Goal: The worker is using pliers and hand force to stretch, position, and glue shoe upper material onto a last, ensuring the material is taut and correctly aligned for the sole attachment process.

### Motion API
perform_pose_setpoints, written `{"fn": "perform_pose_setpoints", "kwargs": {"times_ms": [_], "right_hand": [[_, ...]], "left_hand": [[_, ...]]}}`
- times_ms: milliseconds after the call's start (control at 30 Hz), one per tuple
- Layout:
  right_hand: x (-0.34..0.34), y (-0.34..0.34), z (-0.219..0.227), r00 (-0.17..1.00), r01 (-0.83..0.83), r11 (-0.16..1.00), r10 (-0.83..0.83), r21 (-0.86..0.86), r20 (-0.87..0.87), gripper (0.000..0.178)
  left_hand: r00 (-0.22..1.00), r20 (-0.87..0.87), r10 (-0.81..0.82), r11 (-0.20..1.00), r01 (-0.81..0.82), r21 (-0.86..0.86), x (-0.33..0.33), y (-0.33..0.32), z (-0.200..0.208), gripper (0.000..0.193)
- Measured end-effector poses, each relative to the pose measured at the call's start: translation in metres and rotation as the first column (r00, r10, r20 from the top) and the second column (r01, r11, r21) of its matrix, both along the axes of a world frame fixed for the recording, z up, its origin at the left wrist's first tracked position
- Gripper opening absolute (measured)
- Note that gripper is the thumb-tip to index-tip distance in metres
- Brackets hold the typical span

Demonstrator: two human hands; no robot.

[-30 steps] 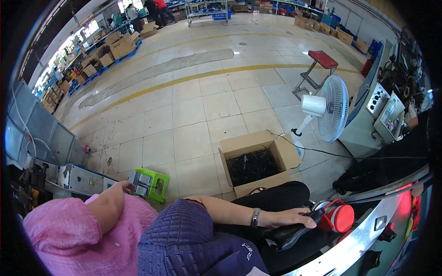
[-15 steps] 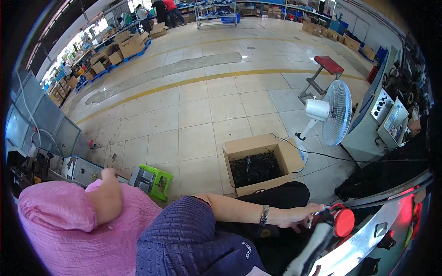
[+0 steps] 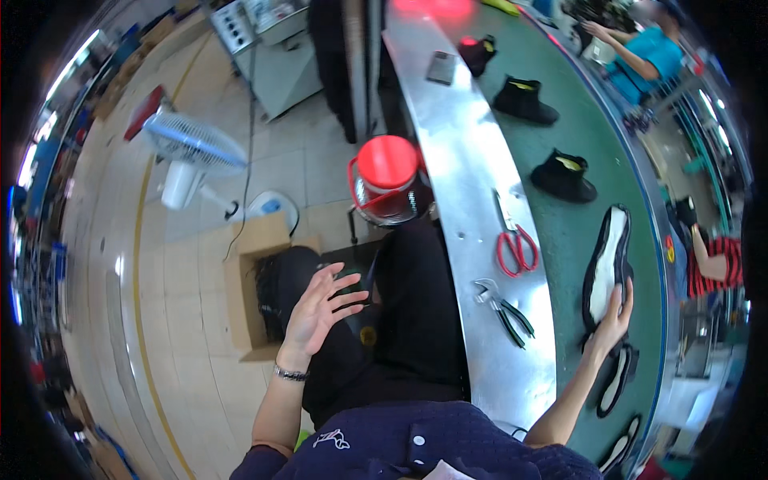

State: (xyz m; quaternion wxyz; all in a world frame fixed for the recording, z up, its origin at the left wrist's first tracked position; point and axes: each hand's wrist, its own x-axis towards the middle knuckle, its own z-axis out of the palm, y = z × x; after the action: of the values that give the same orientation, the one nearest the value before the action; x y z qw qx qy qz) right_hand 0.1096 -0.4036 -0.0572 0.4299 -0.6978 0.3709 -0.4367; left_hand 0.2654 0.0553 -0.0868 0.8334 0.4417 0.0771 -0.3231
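My left hand (image 3: pixel 318 308), with a metal watch on its wrist, is raised above my lap. Its fingers are spread and nothing is in them. At the green belt my right hand (image 3: pixel 611 324) has its fingers and thumb on the near end of a black shoe (image 3: pixel 606 260) with a long white underside facing up. Below that hand, a similar white-faced black shoe (image 3: pixel 614 386) rests on the belt, and another (image 3: pixel 624 448) is nearer me. Farther up the belt stand black ankle boots (image 3: pixel 564 176) in a row.
Red-handled scissors (image 3: pixel 518 248) and green-handled pliers (image 3: pixel 504 312) lie on the metal ledge (image 3: pixel 480 160). Left of it stand a red-lidded jug (image 3: pixel 388 164), a cardboard box (image 3: pixel 238 304) and a fan (image 3: pixel 192 152). Co-workers (image 3: pixel 648 60) sit across the green belt (image 3: pixel 552 232).
The view has swung right, from the open floor to the ledge and belt. My left hand, earlier stretched toward the red-lidded jug, is now above my lap with spread fingers.
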Motion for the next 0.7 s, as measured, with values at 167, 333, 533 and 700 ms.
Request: {"fn": "perform_pose_setpoints", "kwargs": {"times_ms": [167,333,533,700], "right_hand": [[0.000,-0.090,-0.027,0.857,0.056,0.938,-0.220,-0.342,-0.466,0.053],[0.115,-0.064,-0.028,0.773,-0.417,0.871,0.190,-0.260,-0.606,0.052],[0.234,-0.201,-0.094,0.722,-0.641,0.435,0.063,-0.632,-0.689,0.060],[0.266,-0.118,-0.113,0.819,-0.445,0.709,0.074,-0.547,-0.570,0.060]], "left_hand": [[0.991,0.093,-0.092,0.996,0.093,-0.009,0.014,-0.037,0.015,0.046],[0.996,0.076,-0.048,0.999,0.047,0.021,0.004,-0.007,0.018,0.042],[0.991,0.094,-0.100,0.992,0.107,-0.067,0.000,-0.013,0.007,0.039],[0.985,0.128,0.116,0.992,-0.121,0.029,-0.030,0.020,0.011,0.038]]}}
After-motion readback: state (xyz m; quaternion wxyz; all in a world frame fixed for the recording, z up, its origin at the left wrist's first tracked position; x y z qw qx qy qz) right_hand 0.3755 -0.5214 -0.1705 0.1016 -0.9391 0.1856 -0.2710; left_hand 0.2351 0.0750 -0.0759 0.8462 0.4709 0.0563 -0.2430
